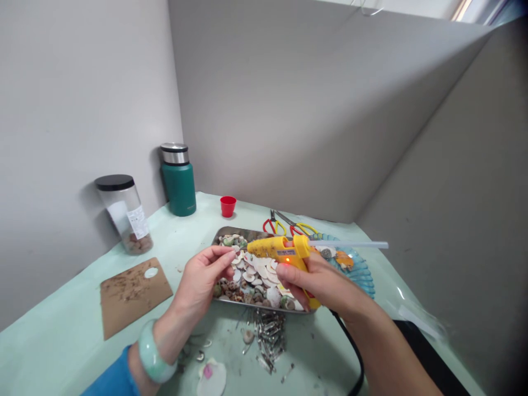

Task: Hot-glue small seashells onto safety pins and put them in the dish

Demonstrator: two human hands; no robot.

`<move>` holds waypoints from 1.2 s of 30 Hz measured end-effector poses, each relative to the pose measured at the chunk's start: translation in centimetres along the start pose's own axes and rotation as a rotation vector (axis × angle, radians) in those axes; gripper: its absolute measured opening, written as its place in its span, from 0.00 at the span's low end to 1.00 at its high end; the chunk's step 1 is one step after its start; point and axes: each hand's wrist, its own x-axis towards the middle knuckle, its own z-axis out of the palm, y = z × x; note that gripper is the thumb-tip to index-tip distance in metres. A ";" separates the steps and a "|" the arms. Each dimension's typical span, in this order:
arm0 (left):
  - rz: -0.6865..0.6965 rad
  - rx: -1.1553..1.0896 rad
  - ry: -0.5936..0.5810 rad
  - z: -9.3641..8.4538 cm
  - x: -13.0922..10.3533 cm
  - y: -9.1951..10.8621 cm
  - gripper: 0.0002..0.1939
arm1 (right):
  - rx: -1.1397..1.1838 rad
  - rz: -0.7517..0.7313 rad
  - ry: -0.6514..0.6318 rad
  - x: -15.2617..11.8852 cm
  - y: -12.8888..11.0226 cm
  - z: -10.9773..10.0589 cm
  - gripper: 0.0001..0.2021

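Observation:
My right hand (303, 278) is wrapped round the handle of a yellow glue gun (266, 247), which has a clear glue stick (350, 244) in its back and a lit red light. The gun's nozzle points left at the fingertips of my left hand (206, 272). Those fingers are pinched together on something too small to make out. Below both hands lies a metal tray (268, 309) filled with white shells (264, 269) and spotted snail shells (237, 291).
Metal pins (270, 335) lie in front of the tray. Around it are a brown board (134, 294), a jar (127, 214), a green flask (179, 187), a red cup (228, 206), scissors (295, 224), a blue glass plate (363, 275) and a large white shell (216, 379). A black cord (357, 352) hangs at right.

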 end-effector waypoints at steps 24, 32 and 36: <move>0.015 0.026 0.020 0.1 0.0 -0.1 0.11 | -0.014 0.065 -0.019 0.0 -0.1 0.5 0.20; 0.003 0.029 0.029 0.1 -0.1 -0.1 0.11 | 0.007 0.057 -0.029 0.0 0.0 0.4 0.20; 0.011 0.034 0.024 0.0 0.0 -0.2 0.10 | -0.009 0.077 -0.022 -0.1 -0.2 0.5 0.21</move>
